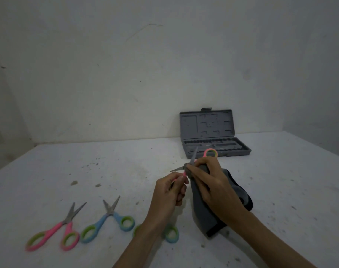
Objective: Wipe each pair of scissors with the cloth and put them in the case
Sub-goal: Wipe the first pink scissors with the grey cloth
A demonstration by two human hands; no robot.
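Head view: a person's two bare hands work above a white, speckled table (280,171).
Left hand (168,194): fingers curled round one pink handle of the held scissors (192,158), blades spread apart.
Right hand (209,182): pinches the grey cloth (203,215) against the blades near the pivot; the cloth hangs down to the table.
Case (213,140): open, lid upright, at 12 o'clock from the hands.
Waiting scissors: pink pair (54,232) and blue pair (106,221) at 8 o'clock; a third pair (171,235) at 6 o'clock, mostly hidden by the left forearm.
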